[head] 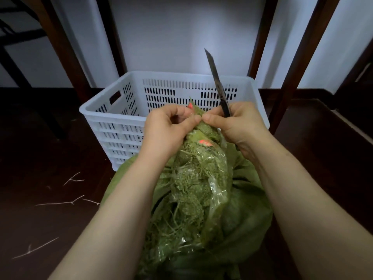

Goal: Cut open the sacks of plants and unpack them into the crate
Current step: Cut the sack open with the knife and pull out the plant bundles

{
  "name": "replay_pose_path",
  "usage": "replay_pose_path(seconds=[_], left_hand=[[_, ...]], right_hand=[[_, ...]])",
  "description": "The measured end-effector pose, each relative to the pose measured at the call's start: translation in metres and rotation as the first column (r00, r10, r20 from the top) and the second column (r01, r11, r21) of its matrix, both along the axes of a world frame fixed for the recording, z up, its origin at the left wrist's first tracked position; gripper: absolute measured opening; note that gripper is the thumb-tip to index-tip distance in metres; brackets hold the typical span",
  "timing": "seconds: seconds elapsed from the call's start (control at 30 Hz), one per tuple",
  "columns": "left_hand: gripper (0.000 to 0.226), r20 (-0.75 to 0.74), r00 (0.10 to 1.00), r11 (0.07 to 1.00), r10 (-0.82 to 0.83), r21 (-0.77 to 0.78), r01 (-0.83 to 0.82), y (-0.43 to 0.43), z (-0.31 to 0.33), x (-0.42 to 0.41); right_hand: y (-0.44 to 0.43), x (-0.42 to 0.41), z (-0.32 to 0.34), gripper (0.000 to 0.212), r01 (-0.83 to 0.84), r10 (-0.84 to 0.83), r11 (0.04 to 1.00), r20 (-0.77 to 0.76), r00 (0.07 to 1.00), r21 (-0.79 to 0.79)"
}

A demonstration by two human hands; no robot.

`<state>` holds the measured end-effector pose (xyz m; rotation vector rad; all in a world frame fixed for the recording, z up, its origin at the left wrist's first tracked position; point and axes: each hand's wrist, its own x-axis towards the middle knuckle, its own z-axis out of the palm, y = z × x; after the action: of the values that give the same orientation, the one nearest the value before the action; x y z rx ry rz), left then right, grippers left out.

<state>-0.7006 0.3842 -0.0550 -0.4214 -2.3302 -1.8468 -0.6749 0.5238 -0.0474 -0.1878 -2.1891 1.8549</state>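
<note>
- While both hands bunch its neck, the green sack [242,199] stands on the dark floor [40,158] btwn the forearms, just this side of the white crate [113,118].
- Sack mouth is slumped open; a clear plastic liner [219,190] inside holds dried green plants [187,188], stems & clumps showing thru.
- Orange-red marks on the gathered top, approx at the thumbs.
- Left hand [167,130]: fingers curled, thumb + fingers pinching the bunched sack top.
- Right hand [240,126]: thumb tip pressed on the same bunch, touching the left thumb; other fingers wrapped round the knife [217,79] handle.
- Knife blade points up, tilted left, in front of the crate's far wall.
- Crate: slotted sides, handle hole at left end.
- Pale twigs [60,203] lie on the floor at left.
- Dark wooden legs [66,47] stand behind, against a white wall [181,27].
</note>
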Motion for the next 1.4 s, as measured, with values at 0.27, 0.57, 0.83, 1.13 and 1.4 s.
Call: replay_pose_path(seconds=[0.27, 0.57, 0.83, 1.13, 1.4], left_hand=[[0.021, 0.065, 0.976, 0.977, 0.209, -0.055, -0.206, 0.001, -0.006, -0.005], [0.018, 0.354, 0.933, 0.921, -0.065, 0.380, -0.080, -0.008, 0.002, -0.001], [0.023, 0.185, 0.974, 0.990, 0.129, 0.039, -0.138, -0.001, -0.002, -0.009], [0.022, -0.164, 0.958, 0.955, 0.235, -0.147, -0.259, 0.004, -0.005, -0.004], [0.011, 0.145, 0.963, 0.962, 0.228, 0.117, -0.245, 0.000, -0.002, -0.007]], right_hand=[[-0.007, -0.004, -0.009, 0.020, 0.104, -0.100, 0.992, 0.055, 0.993, -0.066], [-0.001, -0.004, -0.012, 0.014, 0.098, -0.062, 0.905, 0.100, 0.993, -0.414], [-0.014, 0.000, -0.005, 0.018, 0.053, -0.036, 0.967, 0.072, 0.997, -0.249], [-0.022, -0.005, -0.010, 0.013, 0.007, -0.021, 0.991, -0.108, 0.994, -0.133], [-0.017, -0.007, -0.011, 0.010, 0.033, -0.037, 0.972, -0.012, 0.999, -0.234]])
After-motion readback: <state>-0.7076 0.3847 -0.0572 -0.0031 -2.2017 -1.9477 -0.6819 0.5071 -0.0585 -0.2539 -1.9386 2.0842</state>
